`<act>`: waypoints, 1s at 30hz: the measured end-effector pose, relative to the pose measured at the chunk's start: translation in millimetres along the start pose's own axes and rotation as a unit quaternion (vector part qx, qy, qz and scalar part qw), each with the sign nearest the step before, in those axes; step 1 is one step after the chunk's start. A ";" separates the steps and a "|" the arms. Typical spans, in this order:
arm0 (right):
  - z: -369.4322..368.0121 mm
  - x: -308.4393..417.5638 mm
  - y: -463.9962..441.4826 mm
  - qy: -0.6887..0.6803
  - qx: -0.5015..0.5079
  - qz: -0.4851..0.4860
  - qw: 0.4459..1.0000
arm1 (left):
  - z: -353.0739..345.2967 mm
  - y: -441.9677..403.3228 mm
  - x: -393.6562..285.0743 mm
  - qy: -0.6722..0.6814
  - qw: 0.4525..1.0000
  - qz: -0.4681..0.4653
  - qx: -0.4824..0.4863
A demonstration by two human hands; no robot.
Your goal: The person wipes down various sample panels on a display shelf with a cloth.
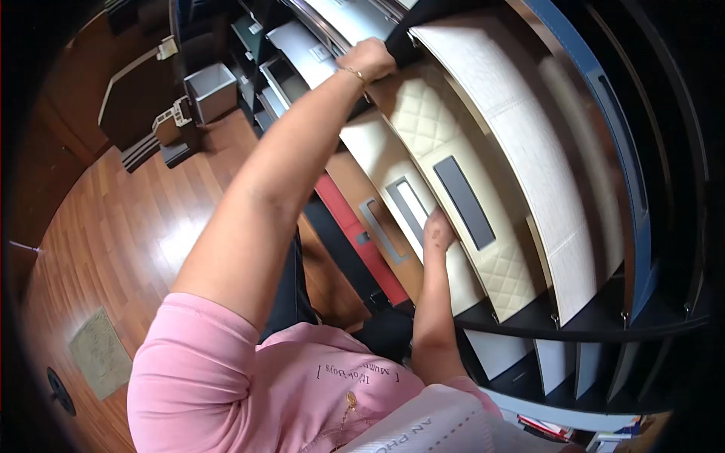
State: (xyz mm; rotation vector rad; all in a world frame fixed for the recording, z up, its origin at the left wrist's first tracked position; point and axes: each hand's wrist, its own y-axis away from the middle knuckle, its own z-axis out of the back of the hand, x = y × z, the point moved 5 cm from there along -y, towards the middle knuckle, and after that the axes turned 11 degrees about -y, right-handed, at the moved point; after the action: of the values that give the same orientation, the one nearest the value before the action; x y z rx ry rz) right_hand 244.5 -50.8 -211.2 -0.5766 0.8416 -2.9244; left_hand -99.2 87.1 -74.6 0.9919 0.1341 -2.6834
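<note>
A cream quilted panel [427, 113] with a dark grey inset plate [464, 202] hangs at a slant in a black rack. My left hand [368, 60] is closed around its upper end, with the fingertips partly hidden. Lower down, my right hand [438, 230] touches the near side of this panel, between it and an off-white panel [377, 147] with a silver-framed handle slot [410, 205]. The fingers of my right hand are hidden behind the edge of the quilted panel.
Right of the quilted panel hang a textured white panel [521, 136] and a blue one [630, 166]. Brown [355, 177] and red [343, 215] panels hang to the left. A grey bin [211, 92] stands on the wooden floor [151, 215], near a mat [100, 353].
</note>
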 end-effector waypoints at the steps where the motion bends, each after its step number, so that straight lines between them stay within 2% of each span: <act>1: -12.2 14.9 -11.8 -0.033 0.028 0.010 0.999 | 1.5 2.6 -0.3 0.010 1.000 0.025 0.012; 3: -32.9 60.6 -20.5 -0.080 0.078 0.106 0.988 | 2.9 4.0 -1.3 0.008 0.999 0.042 0.033; 4: -63.2 58.2 -26.9 -0.164 0.050 0.172 0.970 | 3.6 3.6 -1.4 0.008 0.998 0.049 0.038; 5: -67.3 80.0 -23.7 -0.136 0.109 0.170 0.970 | 1.6 2.7 -0.3 0.009 0.997 0.056 0.044; 7: -68.6 110.7 -11.5 -0.076 0.182 0.251 0.948 | -1.1 -2.6 2.5 0.012 0.997 0.059 0.047; 9: -61.2 119.3 16.6 -0.172 0.208 0.287 0.919 | -0.9 3.0 0.1 0.008 0.996 0.070 0.048; 10: -53.7 117.7 33.3 -0.216 0.220 0.303 0.902 | -4.2 -0.8 0.9 0.013 0.998 0.060 0.034; 13: 50.8 133.9 64.2 -0.106 0.155 0.334 0.924 | -1.1 4.5 0.0 0.005 0.999 0.050 0.013; 16: 138.3 85.9 55.5 -0.040 -0.008 0.259 0.965 | -16.1 -12.5 6.1 0.015 1.000 0.015 0.006; 18: 177.5 38.9 40.3 0.026 -0.067 0.165 0.984 | -5.6 -2.8 3.6 0.023 1.000 0.008 -0.004; 19: 186.1 18.5 36.1 0.085 -0.073 0.101 0.989 | -3.6 0.8 3.0 0.026 1.000 0.006 -0.007; 22: 174.3 3.6 21.7 0.158 -0.062 0.032 0.985 | 1.8 14.6 -0.2 0.034 0.999 0.002 -0.016; 25: 141.7 36.2 -1.3 0.175 -0.072 0.072 0.979 | 2.4 17.5 2.4 0.048 0.998 -0.004 -0.031; 26: 132.1 52.5 -12.6 0.137 -0.045 0.045 0.988 | 2.5 17.8 2.1 0.051 0.998 -0.006 -0.038; 30: 67.1 109.2 -64.6 0.038 0.008 0.157 0.987 | 1.4 15.9 2.2 0.054 0.998 0.012 -0.030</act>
State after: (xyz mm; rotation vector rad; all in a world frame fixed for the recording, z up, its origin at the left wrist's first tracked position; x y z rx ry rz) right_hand 171.2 -45.2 -87.9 -0.3009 0.8292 -2.6766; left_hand -97.1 71.2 -74.7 1.1130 0.2211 -2.5898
